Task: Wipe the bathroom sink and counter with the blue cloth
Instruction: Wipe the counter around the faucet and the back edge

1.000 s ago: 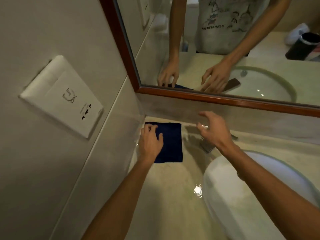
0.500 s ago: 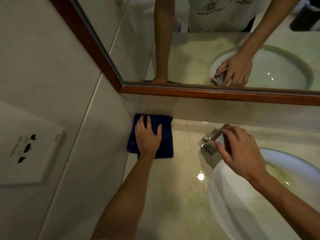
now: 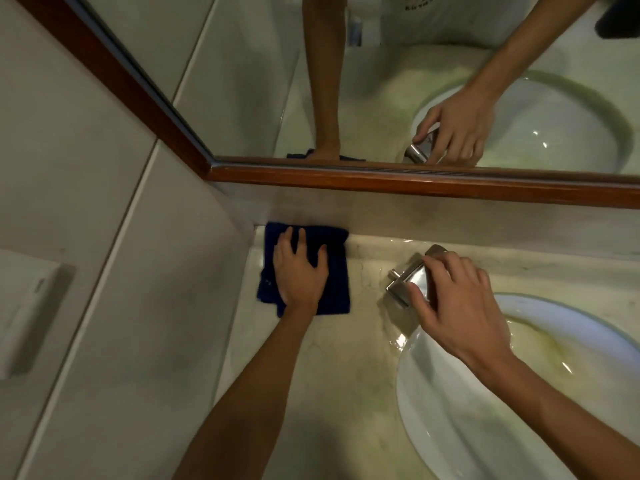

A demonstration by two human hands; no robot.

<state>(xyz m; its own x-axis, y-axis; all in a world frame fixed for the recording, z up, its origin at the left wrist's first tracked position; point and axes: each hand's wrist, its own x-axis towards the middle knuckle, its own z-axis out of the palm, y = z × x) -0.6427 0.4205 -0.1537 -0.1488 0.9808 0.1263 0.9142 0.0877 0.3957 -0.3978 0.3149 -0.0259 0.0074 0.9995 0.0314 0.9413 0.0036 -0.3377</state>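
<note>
A dark blue cloth (image 3: 334, 289) lies flat in the counter's far left corner, against the wall and backsplash. My left hand (image 3: 299, 273) rests palm down on the blue cloth with fingers spread. The pale marble counter (image 3: 332, 375) stretches toward me. A white round sink (image 3: 450, 427) sits at the right. My right hand (image 3: 450, 303) grips the chrome faucet handle (image 3: 403, 284) at the sink's back rim, fingers wrapped over its top.
A wood-framed mirror (image 3: 398, 183) runs above the backsplash and reflects both arms. A tiled wall (image 3: 138, 306) closes the left side, with a white outlet plate (image 3: 24, 313) on it. Water glistens on the counter beside the sink.
My right hand moved from hovering above the faucet to gripping its handle. My left hand pushed the cloth back into the corner. The view tilted down and right.
</note>
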